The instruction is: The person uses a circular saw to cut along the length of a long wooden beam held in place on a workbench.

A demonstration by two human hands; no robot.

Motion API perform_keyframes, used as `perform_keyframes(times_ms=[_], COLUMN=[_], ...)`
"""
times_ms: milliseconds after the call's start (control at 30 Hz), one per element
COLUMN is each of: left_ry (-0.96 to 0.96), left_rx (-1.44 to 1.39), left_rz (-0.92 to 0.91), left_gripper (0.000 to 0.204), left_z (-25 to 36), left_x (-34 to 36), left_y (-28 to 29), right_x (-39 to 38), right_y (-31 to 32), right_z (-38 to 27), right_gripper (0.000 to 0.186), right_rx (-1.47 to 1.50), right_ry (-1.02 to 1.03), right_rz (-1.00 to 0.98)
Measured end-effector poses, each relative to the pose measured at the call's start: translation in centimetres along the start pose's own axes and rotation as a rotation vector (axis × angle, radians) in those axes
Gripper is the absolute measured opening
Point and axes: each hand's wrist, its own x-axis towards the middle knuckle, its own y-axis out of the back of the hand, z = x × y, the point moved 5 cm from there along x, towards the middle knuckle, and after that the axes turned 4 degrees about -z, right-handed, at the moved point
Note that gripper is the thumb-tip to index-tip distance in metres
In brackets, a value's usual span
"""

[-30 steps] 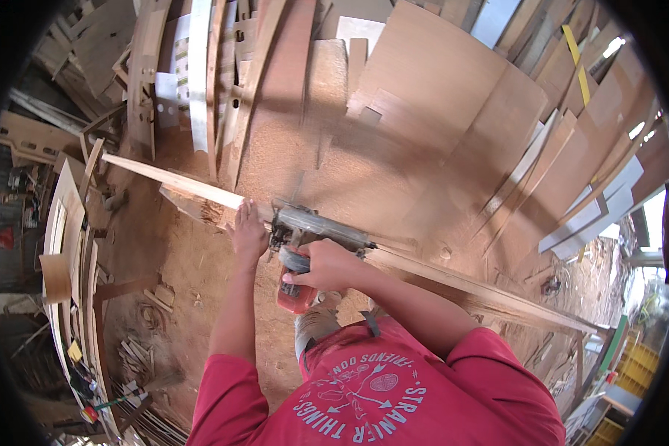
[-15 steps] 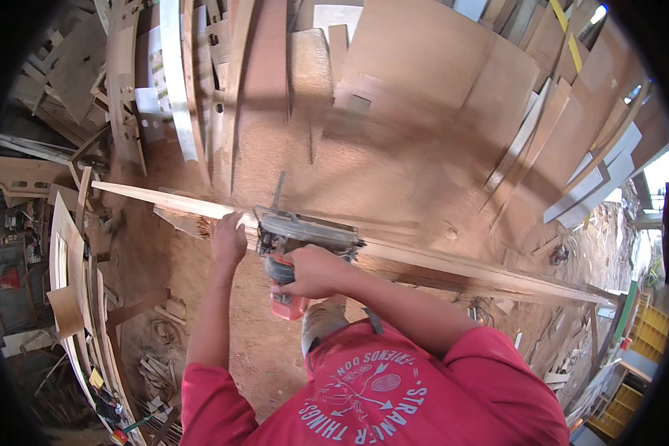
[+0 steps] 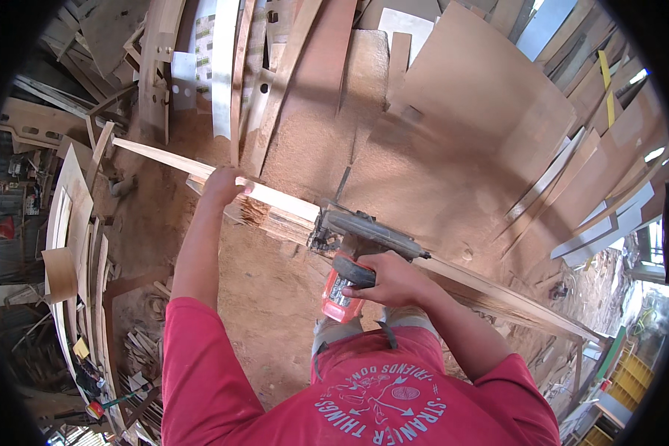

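My left hand (image 3: 224, 186) grips a long pale timber strip (image 3: 279, 199) left of centre, thumb and fingers curled round its edge. My right hand (image 3: 386, 279) holds the handle of a grey power tool (image 3: 375, 232) with an orange-red lower body and a long grey base lying on the timber. A thin dark bar sticks out from the tool's far side. The timber runs from the upper left to the lower right, with split, rough wood along its underside. The tool's cutting part cannot be made out.
Leaning plywood sheets (image 3: 476, 82) and boards (image 3: 223, 67) line the far side, over a sawdust-covered floor (image 3: 253, 327). Curved boards (image 3: 74, 223) stand at the left, with offcuts (image 3: 145, 349) below them. Yellow crates (image 3: 630, 372) sit at the lower right.
My left hand has slid leftward along the timber, away from the tool. My right hand and the tool have shifted right along it, widening the gap. The view has moved slightly.
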Motion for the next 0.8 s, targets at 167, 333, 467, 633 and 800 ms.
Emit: perform_keyframes(times_ms=[167,333,467,633,800], left_ry=[-0.025,-0.021,-0.05,-0.055,-0.072], left_rx=[0.051,0.064,0.074,0.103,0.095], left_rz=[-0.03,-0.033,-0.006,0.012,-0.004], left_gripper=[0.04,0.037,0.036,0.032,0.033], left_z=[-0.4,-0.4,-0.4,-0.7,-0.3], left_x=[0.6,0.8,0.5,0.4,0.8], left_y=[0.2,-0.2,-0.2,0.0,0.3], right_x=[1.5,2.8,4.1,5.9,6.9], right_y=[-0.1,-0.3,-0.6,-1.2,-0.6], right_z=[-1.1,-1.9,-3.0,-3.7,-5.3], right_gripper=[0.054,0.055,0.056,0.057,0.049], right_rx=[0.019,0.024,0.018,-0.003,0.018], right_ry=[0.004,0.035,0.056,0.075,0.015], right_rz=[0.01,0.047,0.055,0.057,0.035])
